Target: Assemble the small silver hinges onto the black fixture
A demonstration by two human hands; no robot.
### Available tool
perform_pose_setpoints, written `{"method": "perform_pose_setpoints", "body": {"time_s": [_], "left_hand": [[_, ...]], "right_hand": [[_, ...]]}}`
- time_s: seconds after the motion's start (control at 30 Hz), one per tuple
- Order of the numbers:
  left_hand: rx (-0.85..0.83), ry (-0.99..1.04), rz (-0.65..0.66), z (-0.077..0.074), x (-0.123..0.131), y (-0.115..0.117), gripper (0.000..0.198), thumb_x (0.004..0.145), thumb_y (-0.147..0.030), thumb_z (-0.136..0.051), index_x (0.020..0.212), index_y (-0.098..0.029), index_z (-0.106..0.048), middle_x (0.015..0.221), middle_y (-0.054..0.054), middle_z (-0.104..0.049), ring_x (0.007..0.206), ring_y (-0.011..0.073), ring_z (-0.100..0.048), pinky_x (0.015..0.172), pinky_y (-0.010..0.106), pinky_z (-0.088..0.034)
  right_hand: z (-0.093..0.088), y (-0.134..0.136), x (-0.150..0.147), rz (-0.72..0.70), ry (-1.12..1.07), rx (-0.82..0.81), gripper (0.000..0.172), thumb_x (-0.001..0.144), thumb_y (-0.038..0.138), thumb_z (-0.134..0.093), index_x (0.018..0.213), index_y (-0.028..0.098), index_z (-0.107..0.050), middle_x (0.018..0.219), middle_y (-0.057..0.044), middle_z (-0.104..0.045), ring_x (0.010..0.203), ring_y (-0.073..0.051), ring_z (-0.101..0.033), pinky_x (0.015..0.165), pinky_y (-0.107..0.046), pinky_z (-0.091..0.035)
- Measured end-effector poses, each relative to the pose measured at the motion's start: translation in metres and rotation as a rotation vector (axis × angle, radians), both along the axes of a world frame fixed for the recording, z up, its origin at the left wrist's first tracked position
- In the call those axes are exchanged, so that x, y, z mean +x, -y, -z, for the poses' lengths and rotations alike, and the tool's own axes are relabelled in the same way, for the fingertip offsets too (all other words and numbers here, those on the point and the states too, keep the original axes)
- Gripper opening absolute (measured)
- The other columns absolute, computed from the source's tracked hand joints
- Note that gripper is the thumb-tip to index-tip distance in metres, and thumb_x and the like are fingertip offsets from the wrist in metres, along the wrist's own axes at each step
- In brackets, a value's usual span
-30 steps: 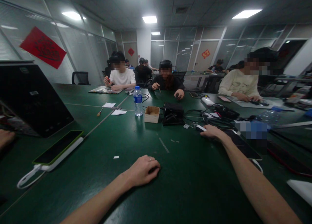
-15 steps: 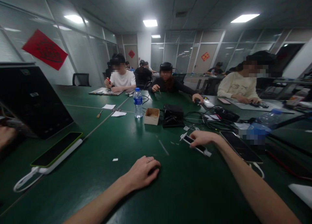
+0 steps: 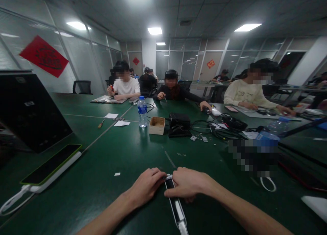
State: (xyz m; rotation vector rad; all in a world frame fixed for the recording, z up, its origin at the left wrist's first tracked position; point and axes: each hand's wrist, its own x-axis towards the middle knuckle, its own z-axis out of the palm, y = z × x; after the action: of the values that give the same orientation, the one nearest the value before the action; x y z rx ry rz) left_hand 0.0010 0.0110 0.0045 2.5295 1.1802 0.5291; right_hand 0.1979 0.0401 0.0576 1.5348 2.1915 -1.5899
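Note:
A slim phone with a dark screen and silver frame lies lengthwise on the green table, right in front of me. My right hand is closed over its far end, fingers curled around the edge. My left hand, with a ring on one finger, rests on the table beside it, its curled fingertips touching the phone's far end.
A green-cased phone on a white power bank and a dark laptop lid lie at left. A water bottle, cardboard box, black device and cables sit mid-table. Several people work across the table.
My right hand has pulled the phone from the far right of the table back to just in front of me, meeting my left hand. The view tilted down slightly.

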Motion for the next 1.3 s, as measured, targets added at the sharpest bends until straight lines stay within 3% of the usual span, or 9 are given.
{"method": "perform_pose_setpoints", "body": {"time_s": [0.07,0.1,0.23,0.4,0.5,0.6,0.83,1.07,1.3], "left_hand": [[-0.004,0.002,0.022,-0.001,0.0,0.0,0.026,0.096,-0.019,-0.036,0.113,-0.019,-0.055,0.102,0.006,-0.061,0.087,0.0166,-0.058,0.077,0.028,-0.045],[-0.007,-0.001,0.029,-0.001,-0.001,0.0,0.026,0.096,-0.019,-0.037,0.115,-0.02,-0.054,0.104,0.006,-0.061,0.088,0.0166,-0.057,0.077,0.028,-0.045],[-0.01,-0.023,0.046,0.003,-0.003,0.0,0.029,0.093,-0.018,-0.043,0.121,-0.024,-0.05,0.107,0.005,-0.059,0.091,0.0178,-0.056,0.079,0.029,-0.044],[-0.011,-0.006,0.063,0.004,-0.002,0.0,0.032,0.094,-0.013,-0.038,0.121,-0.025,-0.05,0.105,0.004,-0.06,0.091,0.0172,-0.055,0.078,0.028,-0.042],[-0.017,0.002,0.095,0.001,-0.001,0.0,0.032,0.094,-0.011,-0.035,0.116,-0.025,-0.053,0.102,0.003,-0.061,0.089,0.0169,-0.055,0.077,0.028,-0.04],[-0.024,-0.002,0.112,-0.002,-0.001,0.0,0.031,0.094,-0.011,-0.034,0.114,-0.025,-0.055,0.101,0.004,-0.062,0.089,0.0171,-0.055,0.077,0.028,-0.04],[-0.029,-0.008,0.111,-0.005,0.001,0.0,0.03,0.094,-0.012,-0.035,0.114,-0.024,-0.054,0.103,0.004,-0.062,0.09,0.0175,-0.056,0.077,0.029,-0.039],[-0.016,-0.013,0.11,-0.005,0.001,0.0,0.031,0.093,-0.011,-0.037,0.115,-0.024,-0.055,0.103,0.005,-0.063,0.091,0.0178,-0.057,0.077,0.029,-0.041],[-0.015,-0.028,0.099,-0.006,0.001,0.001,0.032,0.092,-0.011,-0.037,0.115,-0.024,-0.056,0.103,0.005,-0.062,0.088,0.0177,-0.057,0.077,0.029,-0.042]], "right_hand": [[-0.013,-0.014,0.01,-0.275,0.201,-0.033,0.052,0.071,0.064,-0.059,0.043,0.021,-0.054,0.043,0.001,-0.057,0.038,-0.013,-0.053,0.039,-0.025,-0.041],[-0.019,-0.025,0.018,-0.293,0.208,-0.022,0.053,0.075,0.065,-0.054,0.048,0.02,-0.055,0.047,0.0,-0.06,0.04,-0.013,-0.054,0.04,-0.024,-0.042],[-0.016,-0.087,0.069,0.007,0.263,0.232,0.051,0.084,0.062,-0.044,0.075,0.015,-0.062,0.074,-0.009,-0.069,0.063,-0.018,-0.064,0.056,-0.026,-0.048],[0.05,-0.145,0.133,0.524,0.657,0.755,0.061,0.088,0.056,-0.038,0.118,0.005,-0.053,0.121,-0.026,-0.054,0.114,-0.037,-0.049,0.089,-0.044,-0.042],[0.088,-0.157,0.154,0.571,0.637,0.781,0.071,0.089,0.058,-0.027,0.131,0.002,-0.042,0.134,-0.025,-0.043,0.126,-0.036,-0.037,0.098,-0.048,-0.035],[0.106,-0.168,0.163,0.534,0.59,0.813,0.078,0.089,0.061,-0.021,0.14,0.002,-0.03,0.145,-0.022,-0.03,0.136,-0.032,-0.023,0.108,-0.045,-0.023],[0.107,-0.196,0.162,0.504,0.576,0.761,0.089,0.087,0.067,-0.015,0.142,-0.002,-0.023,0.149,-0.021,-0.021,0.139,-0.029,-0.017,0.111,-0.043,-0.014],[0.104,-0.191,0.158,0.382,0.558,0.791,0.083,0.089,0.062,-0.021,0.139,-0.004,-0.028,0.146,-0.023,-0.029,0.136,-0.028,-0.026,0.11,-0.036,-0.019],[0.103,-0.188,0.153,0.478,0.452,0.766,0.079,0.088,0.064,-0.025,0.142,0.007,-0.027,0.146,-0.017,-0.031,0.132,-0.029,-0.033,0.107,-0.037,-0.026]]}}
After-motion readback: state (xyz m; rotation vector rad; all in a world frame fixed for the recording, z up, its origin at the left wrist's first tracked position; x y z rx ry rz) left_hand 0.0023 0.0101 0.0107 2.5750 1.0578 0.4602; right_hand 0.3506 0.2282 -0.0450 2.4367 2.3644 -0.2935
